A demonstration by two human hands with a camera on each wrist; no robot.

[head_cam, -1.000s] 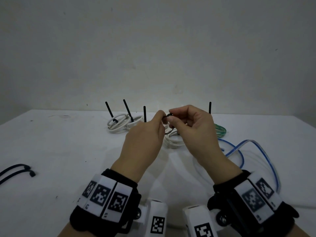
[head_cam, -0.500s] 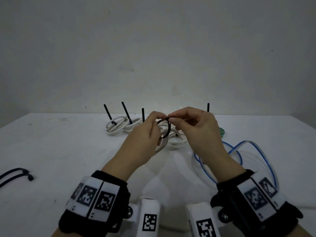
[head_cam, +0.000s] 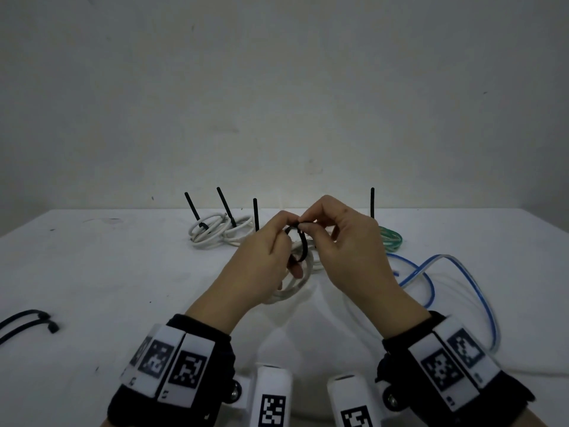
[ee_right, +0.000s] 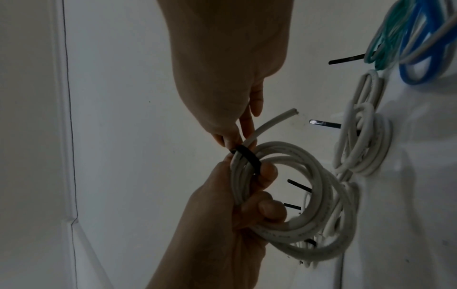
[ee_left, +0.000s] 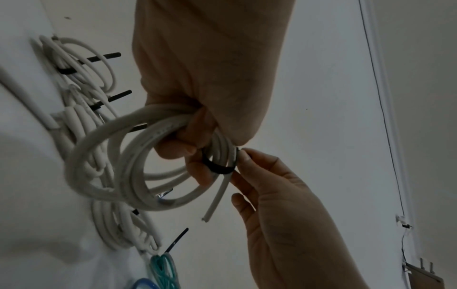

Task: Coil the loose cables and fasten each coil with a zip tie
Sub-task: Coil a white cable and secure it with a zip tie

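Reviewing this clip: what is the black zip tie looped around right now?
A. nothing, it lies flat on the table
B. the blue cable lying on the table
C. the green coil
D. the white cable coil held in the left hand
D: the black zip tie wraps the white cable coil gripped by the left hand, while the right hand pinches the tie.

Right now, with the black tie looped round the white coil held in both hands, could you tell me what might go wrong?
1. The free cable end sticks out past the zip tie; it could stay outside when the tie tightens.
2. The left hand holds the white coil by a few curled fingers; the turns may spring loose.
3. The right hand only pinches the tie's end at its fingertips, so it could slip.
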